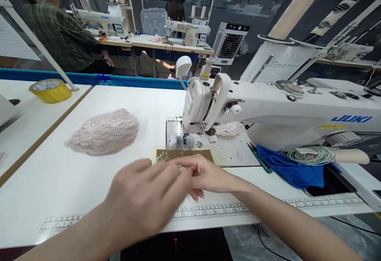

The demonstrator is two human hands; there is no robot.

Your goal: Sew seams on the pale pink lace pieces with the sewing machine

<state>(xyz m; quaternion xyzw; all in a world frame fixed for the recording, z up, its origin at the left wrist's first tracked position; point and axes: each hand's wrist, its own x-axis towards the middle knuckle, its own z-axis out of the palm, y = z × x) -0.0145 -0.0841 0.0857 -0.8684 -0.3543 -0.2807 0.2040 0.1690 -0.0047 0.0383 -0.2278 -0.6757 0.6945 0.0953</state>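
Observation:
My left hand (145, 197) and my right hand (205, 175) meet over the white table just in front of the sewing machine's needle plate (178, 138). The fingers of both are curled together, pinching something small that I cannot make out. The left hand is blurred by motion. A brown patch under clear tape (184, 155) lies just beyond my fingertips. A pile of pink lace pieces (104, 132) rests on the table to the left. The white Juki sewing machine (268, 102) stands to the right, with more pink lace (228, 130) behind its needle.
Blue cloth (291, 169) and green-handled snips (258, 159) lie under the machine arm. A yellow tape roll (50, 90) sits on the neighbouring table. A printed ruler (208, 211) runs along the near edge. A person in a plaid shirt (59, 34) works at a far machine.

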